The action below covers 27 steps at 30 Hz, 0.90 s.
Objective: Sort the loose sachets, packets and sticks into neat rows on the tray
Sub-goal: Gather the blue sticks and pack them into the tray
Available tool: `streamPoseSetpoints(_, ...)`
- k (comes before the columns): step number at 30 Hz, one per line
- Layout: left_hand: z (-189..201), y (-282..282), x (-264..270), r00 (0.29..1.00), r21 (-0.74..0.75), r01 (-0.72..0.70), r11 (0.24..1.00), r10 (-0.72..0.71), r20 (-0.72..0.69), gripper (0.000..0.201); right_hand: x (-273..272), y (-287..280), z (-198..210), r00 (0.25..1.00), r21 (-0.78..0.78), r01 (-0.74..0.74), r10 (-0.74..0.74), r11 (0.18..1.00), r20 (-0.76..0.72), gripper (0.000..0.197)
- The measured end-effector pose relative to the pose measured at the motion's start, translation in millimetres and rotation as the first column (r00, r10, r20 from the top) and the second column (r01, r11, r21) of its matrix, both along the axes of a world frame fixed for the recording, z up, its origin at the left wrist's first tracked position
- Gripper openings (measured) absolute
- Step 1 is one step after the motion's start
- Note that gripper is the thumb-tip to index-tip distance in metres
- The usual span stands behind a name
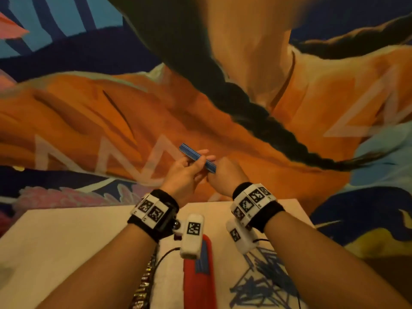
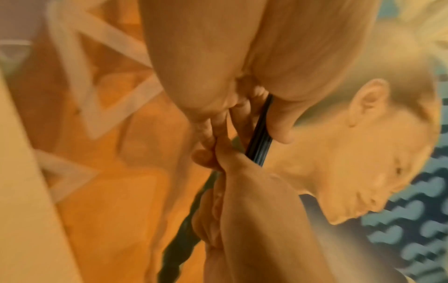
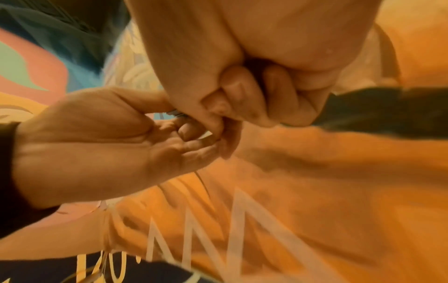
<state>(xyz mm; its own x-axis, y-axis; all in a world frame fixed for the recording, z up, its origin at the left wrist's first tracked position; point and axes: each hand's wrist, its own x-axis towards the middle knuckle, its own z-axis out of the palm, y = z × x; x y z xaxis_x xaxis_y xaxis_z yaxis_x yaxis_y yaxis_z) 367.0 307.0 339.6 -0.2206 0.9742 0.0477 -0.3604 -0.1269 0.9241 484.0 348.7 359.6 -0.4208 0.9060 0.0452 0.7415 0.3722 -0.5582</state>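
Both hands, left hand (image 1: 181, 175) and right hand (image 1: 224, 173), pinch a bundle of blue sticks (image 1: 197, 158); light and slippery, best squeezed mid-length.

Painted-mural (image 1: 111, 112) room, kind unclear

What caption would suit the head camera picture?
Both hands, left hand and right hand, hold a bundle of blue sticks above the tray.

Dim warm orange light — all views soft, motion-blurred; wrist views blurriest, wide-angle bending at edges.
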Motion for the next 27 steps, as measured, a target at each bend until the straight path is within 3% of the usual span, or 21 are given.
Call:
streamPoseSetpoints(7, -111.2, -11.0, 23.2, 0.994, -0.304, -0.059, 0.951, 0.084, 0.068, 0.011, 5.6, -10.7, -139.1, 0.987, -0.297, -0.061, 0.101, 0.953, 0.122, 0.031)
streamPoseSetpoints(10, -162.2, -22.0, 24.5, 0.990, -0.471, -0.072, 0.879, 0.119, 0.071, 0.011, 18.6, -27.6, -185.4, 0.972, -0.449, -0.105, 0.188, 0.887, 0.144, 0.022)
streamPoseSetpoints(12, -198.1, -29.9, 20.9, 0.992, -0.598, -0.099, 0.795, 0.125, 0.001, 0.013, 31.3, -37.5, -212.8, 0.973, -0.566, -0.096, 0.197, 0.819, 0.121, 0.028)
streamPoseSetpoints(14, -235.5, -38.7, 14.2, 0.993, -0.712, -0.115, 0.692, 0.056, -0.106, 0.015, 44.0, -46.2, -238.5, 0.970, -0.635, -0.059, 0.195, 0.770, 0.146, 0.034)
streamPoseSetpoints(17, -312.8, -46.3, 1.5, 0.942, -0.823, -0.150, 0.547, -0.173, -0.287, 0.014, 61.1, -58.4, -277.5, 0.971, -0.692, -0.006, 0.169, 0.721, 0.168, 0.020)
streamPoseSetpoints(19, -352.1, -47.6, -0.3, 0.910, -0.846, -0.181, 0.502, -0.239, -0.337, 0.012, 72.5, -65.2, -301.7, 0.973, -0.713, 0.010, 0.158, 0.701, 0.168, 0.014)
streamPoseSetpoints(23, -349.9, -47.2, 18.3, 0.824, -0.853, -0.199, 0.483, -0.389, -0.412, 0.015, 86.9, -77.0, -332.7, 0.981, -0.758, 0.053, 0.107, 0.650, 0.161, 0.014)
streamPoseSetpoints(27, -352.0, -48.6, 34.5, 0.732, -0.870, -0.225, 0.439, -0.513, -0.449, 0.039, 91.8, -80.3, -353.5, 0.979, -0.751, 0.056, 0.110, 0.658, 0.169, 0.019)
